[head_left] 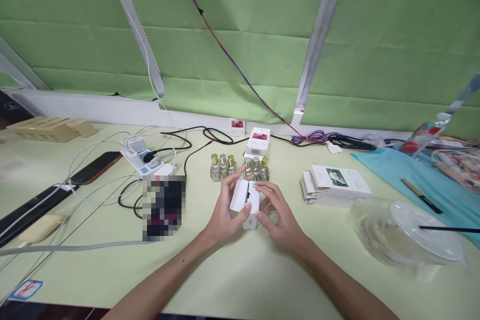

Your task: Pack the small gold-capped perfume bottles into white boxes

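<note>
One small white box is grasped at centre by the left hand and the right hand, its opened top apparently being worked. Steady walls and light fingertips seem called for. Towards twelve o'clock, movement is limited by glass bottles; towards six, open table is left before the near edge.

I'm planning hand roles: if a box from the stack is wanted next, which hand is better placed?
Probably the right hand: the box stack lies on its side. The left hand is farther off, with its thumb on the white box.
</note>
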`<state>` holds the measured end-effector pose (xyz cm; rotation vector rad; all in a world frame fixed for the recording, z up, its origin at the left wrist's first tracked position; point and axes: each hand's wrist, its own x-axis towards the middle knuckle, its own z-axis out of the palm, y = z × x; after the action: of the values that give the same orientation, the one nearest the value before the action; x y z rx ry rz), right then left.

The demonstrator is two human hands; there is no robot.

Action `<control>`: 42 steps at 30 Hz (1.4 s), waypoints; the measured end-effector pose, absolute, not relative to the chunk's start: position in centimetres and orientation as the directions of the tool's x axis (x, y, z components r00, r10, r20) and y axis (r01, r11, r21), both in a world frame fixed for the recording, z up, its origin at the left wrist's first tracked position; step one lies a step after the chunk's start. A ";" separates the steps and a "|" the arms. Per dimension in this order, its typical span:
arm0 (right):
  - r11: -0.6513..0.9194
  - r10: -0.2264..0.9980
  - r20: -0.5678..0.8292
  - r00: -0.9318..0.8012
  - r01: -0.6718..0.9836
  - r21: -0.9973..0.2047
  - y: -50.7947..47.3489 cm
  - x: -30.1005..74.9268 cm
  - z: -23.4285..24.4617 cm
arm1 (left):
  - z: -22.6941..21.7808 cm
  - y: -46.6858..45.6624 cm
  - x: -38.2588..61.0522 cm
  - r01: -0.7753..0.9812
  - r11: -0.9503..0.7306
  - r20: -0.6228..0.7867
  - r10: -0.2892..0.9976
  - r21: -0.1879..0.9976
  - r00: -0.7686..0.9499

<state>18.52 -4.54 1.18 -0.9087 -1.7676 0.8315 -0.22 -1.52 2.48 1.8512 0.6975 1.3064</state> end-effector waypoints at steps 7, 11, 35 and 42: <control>0.498 0.856 0.436 -0.278 0.215 -0.840 -4.5 18.6 1.4 | 2.8 -1.6 -0.3 0.125 -0.617 0.555 0.765 0.777 0.327; 0.483 0.863 0.420 -0.279 0.218 -0.848 -4.6 18.6 1.4 | 2.7 -1.5 -0.3 0.184 -0.658 0.585 0.742 0.730 0.327; 0.433 0.884 0.361 -0.298 0.229 -0.872 -4.5 18.7 0.9 | 2.5 -1.5 -0.3 0.071 -0.626 0.567 0.744 0.777 0.355; 0.441 0.879 0.366 -0.306 0.225 -0.869 -4.5 18.6 1.2 | 2.7 -1.3 -0.5 0.119 -0.677 0.592 0.704 0.727 0.392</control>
<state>18.60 -4.49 1.23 -0.9471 -1.7840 0.9034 -0.49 -1.34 2.74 2.0615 0.7020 1.2815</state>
